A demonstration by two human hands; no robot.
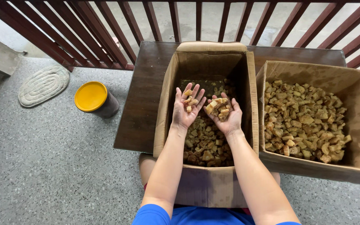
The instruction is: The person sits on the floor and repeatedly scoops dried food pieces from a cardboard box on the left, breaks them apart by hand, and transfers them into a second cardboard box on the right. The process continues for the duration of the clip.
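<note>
My left hand (185, 109) and my right hand (226, 113) are held palms up, side by side, over an open cardboard box (163, 104) on a dark low table (144, 91). Each palm cups several small tan crusty chunks (218, 109); the left hand carries fewer. More of the same brownish chunks (205, 143) cover the bottom of this box. A second open cardboard box (357, 104) stands to the right, filled with lighter tan chunks (303, 121).
A dark jar with a yellow lid (91, 96) stands on the speckled floor left of the table. An oval grey mat (43, 84) lies farther left. A dark red railing (117, 29) runs behind the table. My knees are under the box.
</note>
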